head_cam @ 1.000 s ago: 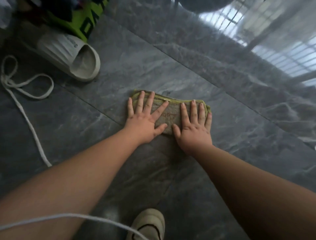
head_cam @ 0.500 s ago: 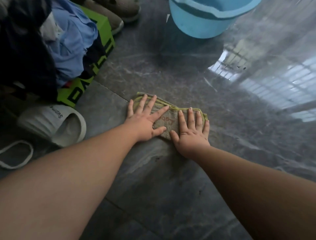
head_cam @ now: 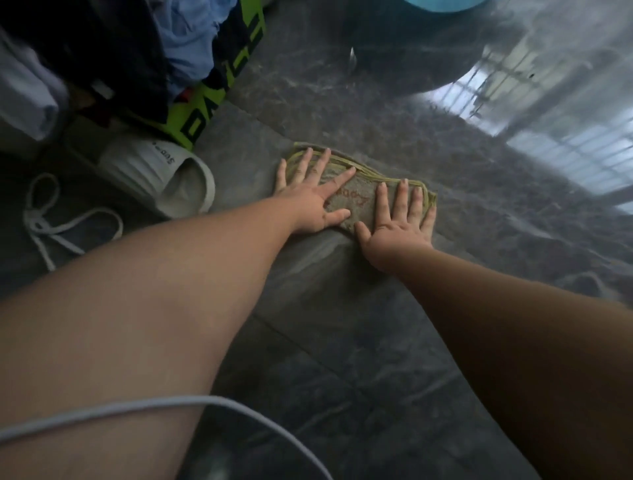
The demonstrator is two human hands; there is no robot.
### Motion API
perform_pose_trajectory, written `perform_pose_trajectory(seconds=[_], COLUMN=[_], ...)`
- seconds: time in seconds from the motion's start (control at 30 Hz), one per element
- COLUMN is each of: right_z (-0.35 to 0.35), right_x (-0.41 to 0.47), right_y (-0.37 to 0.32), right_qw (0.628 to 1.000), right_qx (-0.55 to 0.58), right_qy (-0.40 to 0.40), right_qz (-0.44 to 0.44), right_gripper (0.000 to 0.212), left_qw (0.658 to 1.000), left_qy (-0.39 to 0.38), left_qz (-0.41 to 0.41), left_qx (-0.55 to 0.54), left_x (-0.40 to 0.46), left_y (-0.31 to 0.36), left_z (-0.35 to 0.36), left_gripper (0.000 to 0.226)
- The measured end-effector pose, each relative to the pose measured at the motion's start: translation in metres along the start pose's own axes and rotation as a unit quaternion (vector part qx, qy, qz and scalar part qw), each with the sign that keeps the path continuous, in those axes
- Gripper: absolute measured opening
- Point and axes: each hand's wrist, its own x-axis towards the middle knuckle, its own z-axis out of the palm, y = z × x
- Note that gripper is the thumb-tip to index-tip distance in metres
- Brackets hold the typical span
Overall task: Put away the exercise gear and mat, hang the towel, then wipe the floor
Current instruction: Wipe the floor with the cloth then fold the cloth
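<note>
A folded green-edged cloth (head_cam: 359, 197) lies flat on the dark grey marble floor (head_cam: 342, 308). My left hand (head_cam: 313, 195) presses on its left half with fingers spread straight. Beside it, my right hand (head_cam: 397, 222) presses flat on the right half, fingers straight and pointing away from me. Both palms cover much of the cloth; only its middle strip and yellow-green border show.
A white slide sandal (head_cam: 161, 178) lies left of the cloth, with a white cord (head_cam: 51, 222) on the floor beyond it. A green bag (head_cam: 212, 96) piled with clothes stands at the upper left. A blue bucket (head_cam: 442, 3) sits at the top edge. A white cable (head_cam: 205, 402) crosses the foreground.
Both hands have slid the cloth forward across the floor, toward the bag and bucket. The view has shifted, bringing the sandal and cord closer in.
</note>
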Motion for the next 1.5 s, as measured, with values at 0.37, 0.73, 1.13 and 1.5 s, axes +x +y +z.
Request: perform_pose_trajectory(seconds=[0.37,0.73,1.13,1.5], right_z=[0.092,0.153,0.190,0.209], right_x=[-0.160,-0.271,-0.337,-0.377], right_y=[-0.088,-0.002,0.164,0.388], right_qw=[0.977,0.982,0.990,0.902], right_qx=[-0.003,0.025,0.116,0.179], right_qy=[-0.082,-0.015,0.049,0.082], right_qz=[-0.195,-0.184,0.067,0.383], right_gripper=[0.090,0.080,0.074,0.076], left_qw=[0.994,0.994,0.964,0.857], left_qy=[-0.036,-0.083,-0.098,-0.102], left_qz=[-0.099,-0.050,0.178,0.423], left_qx=[0.015,0.041,0.169,0.276], left_x=[-0.205,-0.293,-0.216,-0.093], left_y=[-0.074,0.022,0.212,0.528], left_z=[0.105,0.170,0.168,0.177], left_gripper=[0.080,0.085,0.082,0.081])
